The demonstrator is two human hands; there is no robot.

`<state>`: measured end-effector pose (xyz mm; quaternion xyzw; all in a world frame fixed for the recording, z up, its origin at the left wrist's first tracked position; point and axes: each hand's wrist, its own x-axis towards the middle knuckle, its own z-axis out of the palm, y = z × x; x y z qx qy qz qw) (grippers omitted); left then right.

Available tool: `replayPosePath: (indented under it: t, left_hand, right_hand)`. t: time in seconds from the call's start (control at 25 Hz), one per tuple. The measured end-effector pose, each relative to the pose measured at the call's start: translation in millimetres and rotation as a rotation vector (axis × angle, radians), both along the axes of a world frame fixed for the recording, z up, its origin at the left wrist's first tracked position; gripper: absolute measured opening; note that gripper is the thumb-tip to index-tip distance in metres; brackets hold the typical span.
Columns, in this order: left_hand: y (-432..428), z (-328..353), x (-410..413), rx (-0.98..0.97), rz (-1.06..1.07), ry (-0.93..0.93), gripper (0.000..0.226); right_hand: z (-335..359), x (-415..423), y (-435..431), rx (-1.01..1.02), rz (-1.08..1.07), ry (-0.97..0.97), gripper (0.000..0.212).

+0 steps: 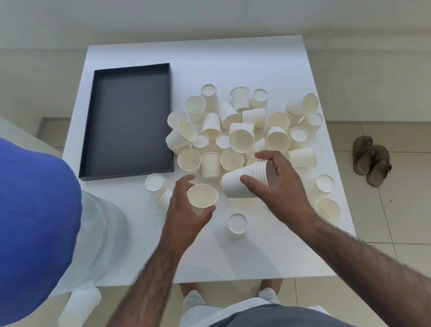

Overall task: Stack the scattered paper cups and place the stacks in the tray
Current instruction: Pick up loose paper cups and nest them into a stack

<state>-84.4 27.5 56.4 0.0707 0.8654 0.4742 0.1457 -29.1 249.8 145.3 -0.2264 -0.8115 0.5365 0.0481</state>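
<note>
Head view: left hand (184, 206) grips a single paper cup (202, 195) at frame centre, mouth toward the camera. Right hand (280, 179) curls round a short stack of nested cups (242, 184), held sideways with rims to the right, just right of the single cup and apart from it. Loose cups (240, 132) piled mid-table, some upright, some tipped. Black tray (126, 126) sits left of the pile on the white table (222, 59). Sandals (372, 160) on the floor, right.

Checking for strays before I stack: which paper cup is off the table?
The cup lying on its side at lower left, past the near corner of the white table, below the clear bottle. All others are over the tabletop.
</note>
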Motion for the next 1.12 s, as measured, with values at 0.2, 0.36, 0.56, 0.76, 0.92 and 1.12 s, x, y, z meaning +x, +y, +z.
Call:
replayPosePath:
  t: [0.2,0.36,0.56,0.76,0.92,1.12]
  left_hand:
    - [3,34,1,0.082,-0.119,0.071,0.112]
    - [9,53,7,0.040,-0.216,0.102,0.108]
    - [11,63,8,-0.020,-0.322,0.045,0.105]
    - [32,67,10,0.176,-0.282,0.116,0.062]
    - [30,29,5,0.313,0.540,-0.027,0.055]
    - [-7,-42,-4,-0.135,0.912,-0.480,0.109]
  right_hand:
    - [10,-18,-20,0.048,0.182,0.015,0.053]
    - [5,-19,-27,-0.073,0.197,-0.055,0.046]
    - [-3,-14,-11,-0.551,0.220,-0.326,0.040]
    - [-26,10,-17,-0.942,0.262,-0.429,0.050]
    - [-40,17,-21,-0.909,0.045,-0.378,0.051]
    - [-36,17,-7,-0.822,-0.008,-0.335,0.052]
